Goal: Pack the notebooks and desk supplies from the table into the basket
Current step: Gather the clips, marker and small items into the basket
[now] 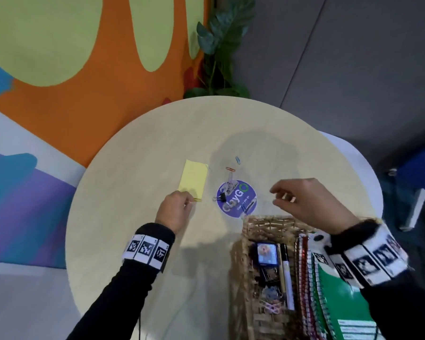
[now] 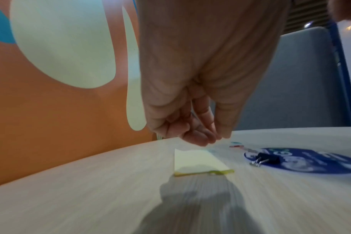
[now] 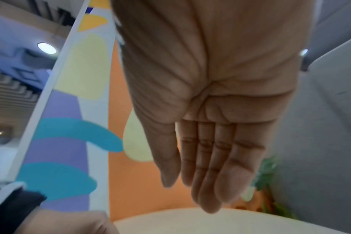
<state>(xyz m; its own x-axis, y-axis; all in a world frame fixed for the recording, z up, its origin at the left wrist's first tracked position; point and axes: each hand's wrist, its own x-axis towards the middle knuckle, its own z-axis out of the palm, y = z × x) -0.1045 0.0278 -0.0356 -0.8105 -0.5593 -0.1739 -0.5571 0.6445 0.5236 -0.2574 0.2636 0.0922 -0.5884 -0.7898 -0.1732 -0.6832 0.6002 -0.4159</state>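
A yellow sticky-note pad lies flat on the round wooden table. My left hand hovers at the pad's near corner with fingers curled loosely toward the thumb; nothing shows in it. My right hand hangs empty above the table just beyond the wicker basket, fingers straight and relaxed. A black binder clip and other clips sit on a round blue sticker. An orange paper clip and a blue paper clip lie behind it.
The basket at the table's near right holds a green spiral notebook, a red-spiralled notebook, a marker and small clips. A colourful wall panel stands left of the table; a potted plant stands behind it.
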